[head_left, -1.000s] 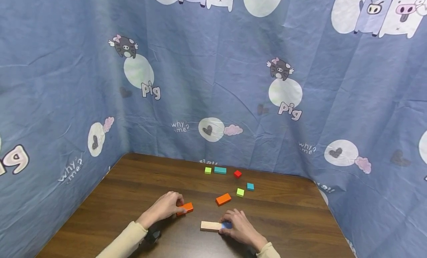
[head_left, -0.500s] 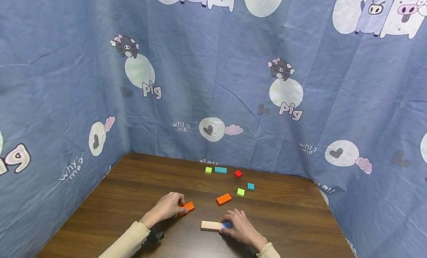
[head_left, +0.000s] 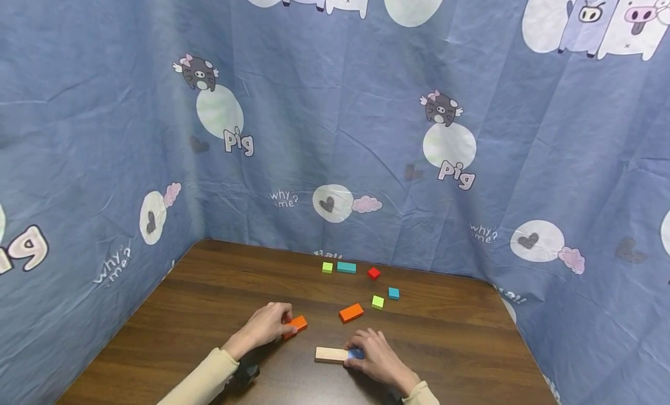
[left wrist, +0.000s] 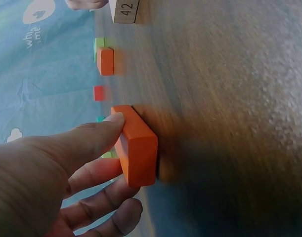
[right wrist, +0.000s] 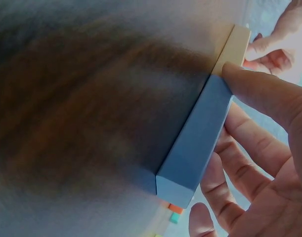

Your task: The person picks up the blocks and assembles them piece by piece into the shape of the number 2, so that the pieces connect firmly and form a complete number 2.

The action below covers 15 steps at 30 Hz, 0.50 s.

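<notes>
Lower centre, on the brown wooden bench (head_left: 455,335), the orange rectangular block (head_left: 300,323) in my left grip (head_left: 262,326) lies left of my right grip (head_left: 378,356) and its beige-and-blue bar (head_left: 335,355).

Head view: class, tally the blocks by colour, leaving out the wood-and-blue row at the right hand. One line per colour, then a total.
Orange blocks: 2
Lime green blocks: 2
Teal-blue blocks: 2
Red block: 1
Total: 7

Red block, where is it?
Head view: the red block lies far back on the table, right of the teal bar, behind and left of the blue cube.
</notes>
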{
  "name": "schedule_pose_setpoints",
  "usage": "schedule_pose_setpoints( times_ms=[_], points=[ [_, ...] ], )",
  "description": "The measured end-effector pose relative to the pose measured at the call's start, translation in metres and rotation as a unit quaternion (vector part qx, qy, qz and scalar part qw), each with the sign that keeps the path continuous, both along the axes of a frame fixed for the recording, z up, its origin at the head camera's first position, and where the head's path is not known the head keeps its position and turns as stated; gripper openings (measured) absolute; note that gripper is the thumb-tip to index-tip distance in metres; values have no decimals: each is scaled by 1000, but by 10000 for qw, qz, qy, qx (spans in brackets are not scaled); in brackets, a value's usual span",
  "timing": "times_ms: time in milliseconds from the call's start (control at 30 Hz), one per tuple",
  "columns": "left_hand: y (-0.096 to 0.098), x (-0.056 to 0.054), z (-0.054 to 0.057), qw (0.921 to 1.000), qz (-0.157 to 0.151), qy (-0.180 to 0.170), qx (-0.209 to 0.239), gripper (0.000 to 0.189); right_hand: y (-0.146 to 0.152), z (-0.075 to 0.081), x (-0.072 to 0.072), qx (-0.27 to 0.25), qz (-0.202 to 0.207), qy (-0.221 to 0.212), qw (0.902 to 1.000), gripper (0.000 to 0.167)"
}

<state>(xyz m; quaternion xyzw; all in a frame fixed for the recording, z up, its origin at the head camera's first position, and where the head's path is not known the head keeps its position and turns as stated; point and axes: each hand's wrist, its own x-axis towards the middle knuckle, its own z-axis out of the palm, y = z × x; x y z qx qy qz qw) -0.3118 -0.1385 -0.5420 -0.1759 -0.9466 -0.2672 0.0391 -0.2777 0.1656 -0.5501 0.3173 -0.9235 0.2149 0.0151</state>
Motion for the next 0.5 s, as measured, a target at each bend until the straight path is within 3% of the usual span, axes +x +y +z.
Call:
schedule_pose_setpoints(
  times_ms=[500],
  points=[
    [4,-1,-1,9999,110,-56,37,28,0,1,1,24,15,-27,10000,24]
  ],
)
